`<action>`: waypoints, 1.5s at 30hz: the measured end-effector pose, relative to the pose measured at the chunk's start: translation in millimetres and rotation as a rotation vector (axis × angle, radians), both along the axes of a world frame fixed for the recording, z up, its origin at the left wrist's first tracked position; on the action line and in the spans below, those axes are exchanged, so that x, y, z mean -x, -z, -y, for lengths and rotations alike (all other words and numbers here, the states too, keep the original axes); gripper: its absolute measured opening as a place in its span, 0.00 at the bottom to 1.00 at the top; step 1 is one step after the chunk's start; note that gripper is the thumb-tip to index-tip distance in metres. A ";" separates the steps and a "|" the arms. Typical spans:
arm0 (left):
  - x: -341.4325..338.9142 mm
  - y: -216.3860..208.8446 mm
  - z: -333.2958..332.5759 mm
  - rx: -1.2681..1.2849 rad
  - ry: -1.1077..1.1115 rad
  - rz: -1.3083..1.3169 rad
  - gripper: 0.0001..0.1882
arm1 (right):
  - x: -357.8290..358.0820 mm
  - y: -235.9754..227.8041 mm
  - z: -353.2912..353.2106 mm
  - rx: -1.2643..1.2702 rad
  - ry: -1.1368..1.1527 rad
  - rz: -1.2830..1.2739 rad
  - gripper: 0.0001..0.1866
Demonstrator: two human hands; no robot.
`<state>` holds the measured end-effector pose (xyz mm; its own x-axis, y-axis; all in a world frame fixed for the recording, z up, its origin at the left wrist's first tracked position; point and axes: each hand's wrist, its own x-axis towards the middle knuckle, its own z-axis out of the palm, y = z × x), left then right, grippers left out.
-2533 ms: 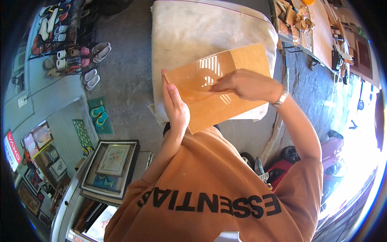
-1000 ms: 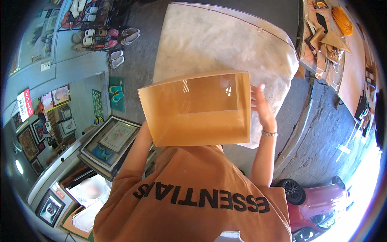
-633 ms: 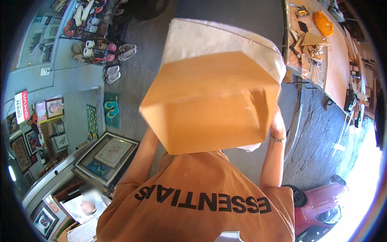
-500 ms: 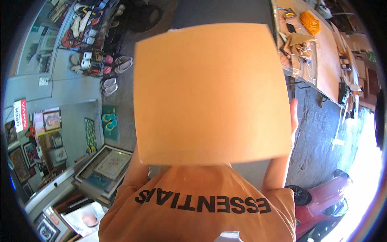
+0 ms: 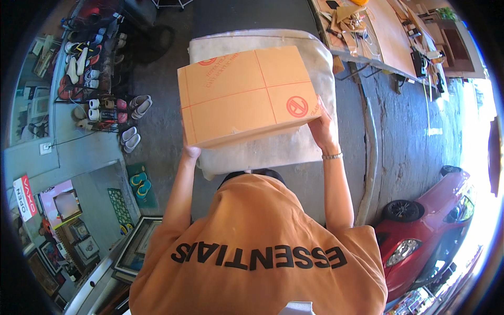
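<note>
A brown cardboard box (image 5: 231, 100) with thin red lines and a round red emblem is held between my two hands, tilted a little. My left hand (image 5: 191, 149) grips its near left corner; most of those fingers are hidden behind the box. My right hand (image 5: 324, 128) presses against the right end, with fingers along the side and underneath. Below the box stands a table with a pale, worn cover (image 5: 283, 152). Whether the box touches that cover I cannot tell.
To the right is a long wooden workbench (image 5: 383, 31) with cardboard scraps (image 5: 349, 21). Shoe racks (image 5: 86, 68) and loose slippers (image 5: 131, 139) line the left. Picture frames (image 5: 139, 244) lean at the lower left. A red car (image 5: 420, 236) is parked at the lower right.
The box has moved down and away from me, and turned so its red-marked face shows. The pale-covered table and both my hands have come into view.
</note>
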<state>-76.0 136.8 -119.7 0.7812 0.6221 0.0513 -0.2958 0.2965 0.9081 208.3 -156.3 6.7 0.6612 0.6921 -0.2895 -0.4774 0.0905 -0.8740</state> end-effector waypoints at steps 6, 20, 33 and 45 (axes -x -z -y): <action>9.5 44.0 13.3 0.028 0.106 -0.055 0.42 | 37.2 34.5 32.2 -0.098 0.077 -0.058 0.10; -9.2 -57.2 59.2 -0.252 -0.015 -0.056 0.39 | 37.4 40.9 50.1 0.082 0.166 0.075 0.28; -25.7 -113.0 41.6 0.010 -0.098 -0.425 0.29 | 13.5 -22.3 8.0 0.501 -0.023 0.425 0.25; -39.9 -93.6 41.0 0.469 0.018 -0.447 0.34 | 7.6 -2.3 2.3 0.474 0.044 0.273 0.26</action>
<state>-36.1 95.8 -26.1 0.6749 0.4857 -0.5556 0.0897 0.6933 0.7150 200.7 -158.6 9.0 0.7816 0.4973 -0.3765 -0.2320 -0.3286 -0.9155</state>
